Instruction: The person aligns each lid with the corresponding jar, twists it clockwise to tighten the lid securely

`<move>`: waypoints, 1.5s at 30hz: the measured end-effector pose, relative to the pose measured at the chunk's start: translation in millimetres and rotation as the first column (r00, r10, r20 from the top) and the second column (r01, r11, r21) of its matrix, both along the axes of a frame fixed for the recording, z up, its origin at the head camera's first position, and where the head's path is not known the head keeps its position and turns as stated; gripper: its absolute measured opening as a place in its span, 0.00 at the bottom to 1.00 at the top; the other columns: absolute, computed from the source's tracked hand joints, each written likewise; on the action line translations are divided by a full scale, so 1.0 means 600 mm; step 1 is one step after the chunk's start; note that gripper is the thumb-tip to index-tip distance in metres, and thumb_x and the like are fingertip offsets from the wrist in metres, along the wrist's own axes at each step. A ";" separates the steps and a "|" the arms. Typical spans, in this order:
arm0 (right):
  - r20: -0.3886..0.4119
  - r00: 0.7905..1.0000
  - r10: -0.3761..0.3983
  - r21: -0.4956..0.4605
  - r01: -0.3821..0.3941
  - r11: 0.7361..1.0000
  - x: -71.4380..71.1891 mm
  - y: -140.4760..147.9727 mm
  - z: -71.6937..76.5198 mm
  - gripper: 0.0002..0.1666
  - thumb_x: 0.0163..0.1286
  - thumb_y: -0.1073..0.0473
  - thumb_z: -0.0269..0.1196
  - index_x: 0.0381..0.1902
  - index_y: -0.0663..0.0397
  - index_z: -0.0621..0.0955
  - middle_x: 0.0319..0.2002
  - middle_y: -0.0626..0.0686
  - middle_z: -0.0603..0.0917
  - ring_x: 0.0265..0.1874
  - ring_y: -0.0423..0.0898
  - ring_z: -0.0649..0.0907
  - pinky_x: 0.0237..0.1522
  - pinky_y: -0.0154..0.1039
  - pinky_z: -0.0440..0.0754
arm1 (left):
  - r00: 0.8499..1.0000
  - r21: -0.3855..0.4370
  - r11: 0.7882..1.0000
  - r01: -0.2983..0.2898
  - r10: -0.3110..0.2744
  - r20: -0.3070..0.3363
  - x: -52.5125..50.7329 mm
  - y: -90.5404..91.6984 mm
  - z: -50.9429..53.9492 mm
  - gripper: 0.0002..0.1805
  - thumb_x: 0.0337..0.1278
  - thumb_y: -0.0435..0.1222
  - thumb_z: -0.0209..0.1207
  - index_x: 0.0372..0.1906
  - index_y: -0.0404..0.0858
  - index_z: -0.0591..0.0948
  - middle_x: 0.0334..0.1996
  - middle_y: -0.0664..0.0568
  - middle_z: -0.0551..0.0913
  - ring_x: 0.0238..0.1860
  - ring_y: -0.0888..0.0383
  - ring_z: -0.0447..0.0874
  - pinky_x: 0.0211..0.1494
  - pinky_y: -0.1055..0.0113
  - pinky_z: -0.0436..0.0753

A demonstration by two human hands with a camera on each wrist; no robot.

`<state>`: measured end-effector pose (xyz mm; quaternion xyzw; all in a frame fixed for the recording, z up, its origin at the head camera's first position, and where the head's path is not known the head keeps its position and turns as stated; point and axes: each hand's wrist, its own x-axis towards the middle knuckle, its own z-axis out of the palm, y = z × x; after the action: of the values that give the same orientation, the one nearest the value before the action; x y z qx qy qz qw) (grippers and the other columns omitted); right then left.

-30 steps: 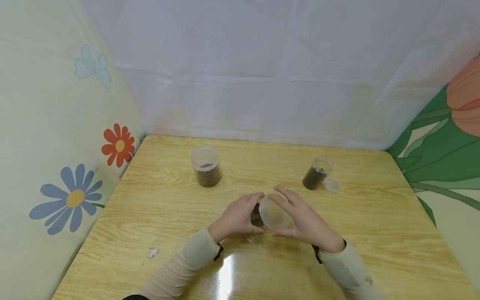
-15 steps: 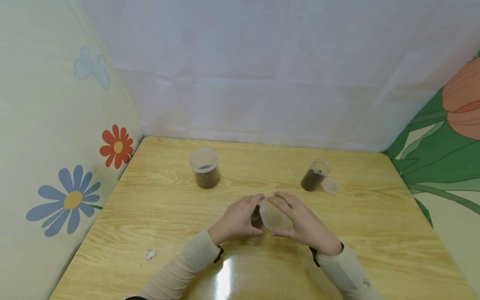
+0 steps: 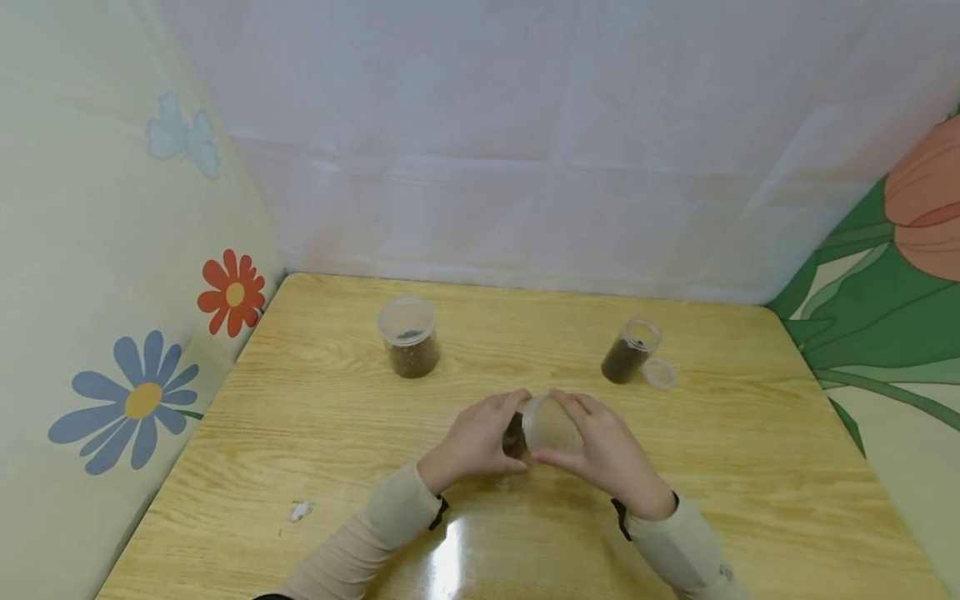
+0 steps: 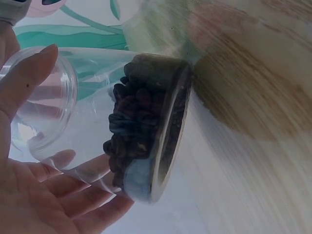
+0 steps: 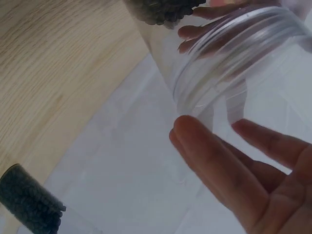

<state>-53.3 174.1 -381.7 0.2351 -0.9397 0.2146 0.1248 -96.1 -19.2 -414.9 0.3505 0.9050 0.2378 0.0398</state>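
Right now the clear jar (image 4: 95, 117) is sitting between two hands over the near-middle part of the desk (image 3: 337, 417), and its long axis is what everything appears to be turning on: in the head view it is running from left to right, base toward the left hand (image 3: 471, 437) and mouth end toward the right hand (image 3: 611, 450). Dark beans (image 4: 139, 117) are gathering at the base end, so the jar is seeming to lean rather than lie fully flat; how steeply, and whether its base is touching the desk, the views are not settling. The left hand's fingers are grasping the body, thumb on the near side and the others around the far side, making it the nearer hand to the beans. The right hand's fingers are curving about the ringed mouth end and appear to be gripping it; whether a lid is covering that end I cannot tell. Farther out, a wide jar (image 3: 408, 342) is standing beyond the left hand, a slim jar (image 3: 628, 354) is standing beyond the right, a loose lid (image 3: 660, 374) is lying just beside it, and a white scrap (image 3: 299, 510) is resting left of the left forearm.
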 end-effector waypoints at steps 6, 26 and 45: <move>-0.010 0.999 -0.031 0.071 0.032 0.997 0.003 -0.004 0.004 0.48 0.45 0.38 0.69 0.55 0.67 0.72 0.43 0.65 0.80 0.38 0.58 0.81 0.35 0.49 0.81 | 1.000 0.005 1.000 0.002 -0.002 0.014 0.001 0.000 0.002 0.50 0.29 0.49 0.73 0.63 0.40 0.62 0.54 0.46 0.74 0.52 0.52 0.73 0.49 0.58 0.77; 0.047 0.959 0.280 0.087 -0.283 0.955 -0.008 0.026 0.013 0.50 0.42 0.51 0.75 0.62 0.57 0.67 0.59 0.62 0.69 0.55 0.58 0.71 0.48 0.53 0.75 | 0.999 -0.017 1.000 0.022 -0.021 0.039 0.005 -0.003 0.002 0.51 0.32 0.48 0.73 0.65 0.40 0.60 0.61 0.46 0.69 0.58 0.50 0.69 0.54 0.54 0.74; 0.073 0.993 0.089 0.018 -0.091 0.996 -0.001 0.014 0.009 0.48 0.46 0.45 0.72 0.59 0.67 0.69 0.51 0.66 0.76 0.48 0.60 0.77 0.47 0.52 0.77 | 1.000 -0.002 1.000 0.002 -0.002 -0.015 0.007 0.003 -0.002 0.51 0.30 0.49 0.73 0.64 0.40 0.61 0.58 0.46 0.71 0.56 0.51 0.70 0.52 0.56 0.75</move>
<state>-54.0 182.6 -376.4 0.2708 -0.9342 0.2184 0.0787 -92.0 -17.1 -415.8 0.3532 0.9051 0.2344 0.0336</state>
